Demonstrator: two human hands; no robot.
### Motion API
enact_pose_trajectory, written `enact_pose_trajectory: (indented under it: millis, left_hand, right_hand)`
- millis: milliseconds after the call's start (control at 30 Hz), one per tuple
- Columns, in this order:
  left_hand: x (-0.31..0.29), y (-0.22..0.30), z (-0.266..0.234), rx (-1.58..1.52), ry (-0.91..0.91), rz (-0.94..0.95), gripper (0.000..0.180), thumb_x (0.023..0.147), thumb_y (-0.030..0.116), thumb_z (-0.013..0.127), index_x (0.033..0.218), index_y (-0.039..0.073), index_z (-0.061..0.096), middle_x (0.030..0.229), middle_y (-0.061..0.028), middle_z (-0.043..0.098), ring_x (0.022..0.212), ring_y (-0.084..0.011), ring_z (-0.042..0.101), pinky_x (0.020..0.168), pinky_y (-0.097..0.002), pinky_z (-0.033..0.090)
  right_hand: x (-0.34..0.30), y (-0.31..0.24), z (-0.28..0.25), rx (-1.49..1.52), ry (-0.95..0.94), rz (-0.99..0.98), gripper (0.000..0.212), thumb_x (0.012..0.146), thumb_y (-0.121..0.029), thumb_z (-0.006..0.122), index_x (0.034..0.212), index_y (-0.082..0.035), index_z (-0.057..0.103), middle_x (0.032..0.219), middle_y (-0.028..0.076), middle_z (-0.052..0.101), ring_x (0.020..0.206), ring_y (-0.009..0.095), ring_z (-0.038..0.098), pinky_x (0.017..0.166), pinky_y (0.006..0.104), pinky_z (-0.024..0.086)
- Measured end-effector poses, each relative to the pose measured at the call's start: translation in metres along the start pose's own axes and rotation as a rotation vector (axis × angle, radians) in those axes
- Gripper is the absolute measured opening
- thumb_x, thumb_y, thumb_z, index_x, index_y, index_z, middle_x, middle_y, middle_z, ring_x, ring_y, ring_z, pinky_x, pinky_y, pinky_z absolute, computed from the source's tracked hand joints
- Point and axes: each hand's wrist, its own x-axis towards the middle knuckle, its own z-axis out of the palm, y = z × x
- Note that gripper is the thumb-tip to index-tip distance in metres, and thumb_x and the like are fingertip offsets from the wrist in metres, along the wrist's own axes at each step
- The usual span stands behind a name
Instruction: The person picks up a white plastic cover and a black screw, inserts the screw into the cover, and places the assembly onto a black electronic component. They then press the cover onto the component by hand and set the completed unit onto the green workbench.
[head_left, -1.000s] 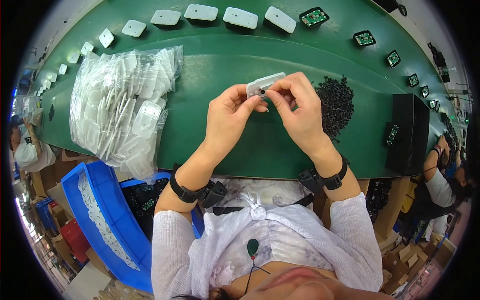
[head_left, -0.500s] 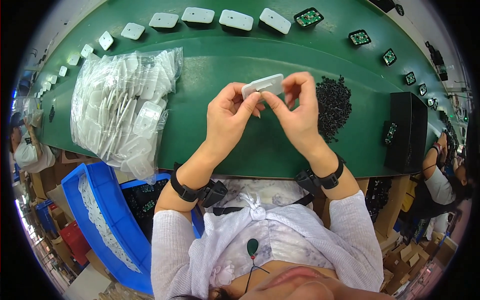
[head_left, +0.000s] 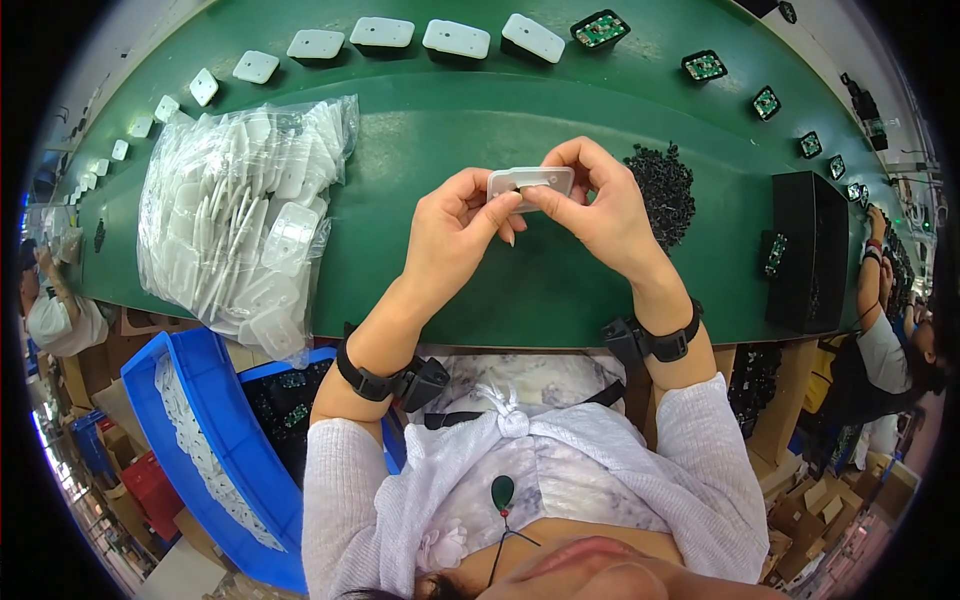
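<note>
I hold a small white plastic cover [head_left: 530, 183] above the green belt [head_left: 440, 120] with both hands. My left hand [head_left: 455, 235] pinches its left end, thumb and fingers pressed against it. Around its right end and top edge curl the fingers of my right hand [head_left: 600, 205]. A heap of small black parts [head_left: 662, 190] lies just right of my right hand. A clear bag of white plastic covers [head_left: 245, 210] lies to the left of my left hand.
White covers [head_left: 455, 38] and green circuit boards [head_left: 705, 66] ride in a row along the belt's far side. A black box [head_left: 808, 250] stands at the right. Blue bins [head_left: 200, 440] sit below the belt's near edge at left. Other people work at both ends.
Both hands have turned the white cover a little, and it now lies more level between my fingers. The parts on the far side of the belt have shifted slightly left.
</note>
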Motion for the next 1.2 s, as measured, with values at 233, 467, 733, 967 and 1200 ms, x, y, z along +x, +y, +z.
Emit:
enact_pose_trajectory:
  millis: [233,467,733,967,1200]
  left_hand:
    - [0.0,0.003,0.0,-0.028,-0.032,-0.03,0.014,0.093,0.01,0.06,0.096,-0.004,0.058,0.08,-0.0086,0.065,0.065,-0.0106,0.061,0.06,-0.0216,0.049]
    - [0.001,0.002,-0.002,-0.052,0.005,-0.062,0.014,0.093,0.01,0.06,0.095,-0.004,0.058,0.08,-0.0082,0.065,0.065,-0.0105,0.062,0.058,-0.0214,0.049]
    - [0.001,0.0,0.001,0.026,-0.001,-0.045,0.013,0.093,0.009,0.059,0.097,-0.004,0.059,0.083,-0.0065,0.065,0.066,-0.0096,0.061,0.059,-0.0214,0.049]
    - [0.008,0.002,-0.007,-0.142,0.02,-0.087,0.016,0.098,0.008,0.048,0.105,-0.005,0.054,0.088,-0.0107,0.064,0.064,-0.0131,0.061,0.058,-0.0232,0.05]
    - [0.021,-0.005,-0.035,0.155,0.224,-0.103,0.014,0.097,0.012,0.052,0.099,-0.001,0.057,0.073,-0.0052,0.062,0.057,-0.0118,0.055,0.053,-0.0237,0.044]
  right_hand:
    - [0.005,0.013,0.0,0.267,-0.078,0.02,0.021,0.083,-0.011,0.073,0.094,-0.003,0.057,0.085,0.0,0.06,0.077,0.005,0.056,0.066,0.0198,0.047]
    - [0.005,0.006,-0.004,0.338,-0.175,0.103,0.023,0.084,-0.01,0.072,0.1,-0.001,0.057,0.09,0.0,0.06,0.079,0.006,0.057,0.071,0.0217,0.05]
    - [0.005,0.013,-0.005,0.162,-0.205,0.088,0.024,0.084,-0.011,0.071,0.1,-0.002,0.056,0.091,-0.001,0.059,0.08,0.005,0.056,0.071,0.0211,0.048]
    - [0.008,0.007,-0.005,0.256,-0.169,0.133,0.023,0.086,-0.015,0.07,0.101,-0.002,0.056,0.089,0.001,0.059,0.077,0.006,0.056,0.067,0.0198,0.047]
    - [0.097,0.022,-0.067,-0.828,0.293,-0.601,0.031,0.076,0.006,0.051,0.102,-0.007,0.062,0.101,0.006,0.062,0.094,0.022,0.058,0.081,0.0336,0.048]
